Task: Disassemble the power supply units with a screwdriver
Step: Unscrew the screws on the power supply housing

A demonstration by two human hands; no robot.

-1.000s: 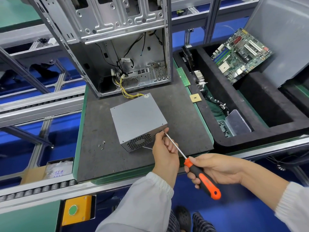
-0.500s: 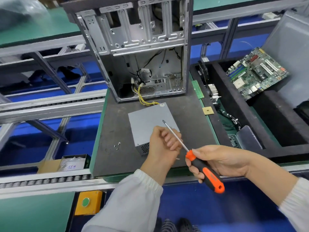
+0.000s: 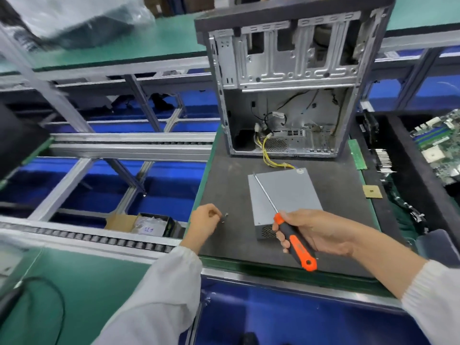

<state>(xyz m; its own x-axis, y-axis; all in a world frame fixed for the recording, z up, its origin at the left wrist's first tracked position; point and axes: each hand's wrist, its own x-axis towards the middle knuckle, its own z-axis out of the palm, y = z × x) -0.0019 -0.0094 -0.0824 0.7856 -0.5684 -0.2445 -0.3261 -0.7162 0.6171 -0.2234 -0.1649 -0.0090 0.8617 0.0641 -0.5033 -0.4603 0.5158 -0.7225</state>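
- right hand grasps the orange-and-black handle of the screwdriver; its shaft slants up and away across the top of the power supply unit, the tip near the unit's far left corner, seemingly not seated in any screw
- left hand hovers just left of the unit's near end, fingers curled with the tips drawn together; whether it pinches a screw i cannot tell, the fingers hide it
- loose screws lie on the counter right by those fingertips, between the left hand and the unit
- the power supply unit, a grey metal box, lies flat on the dark counter with its vented end toward the person; yellow cables run from beyond its far edge back to the open computer case standing behind it
- right of the unit: a small gold chip on the counter, a green memory stick at the counter's edge, and a black tray holding a motherboard
- step in hand, by my reading: a freed screw is being set down with the others to the unit's left
- next move likely calls for the left hand to steady the unit; the right must then seat the tip squarely in a remaining cover screw
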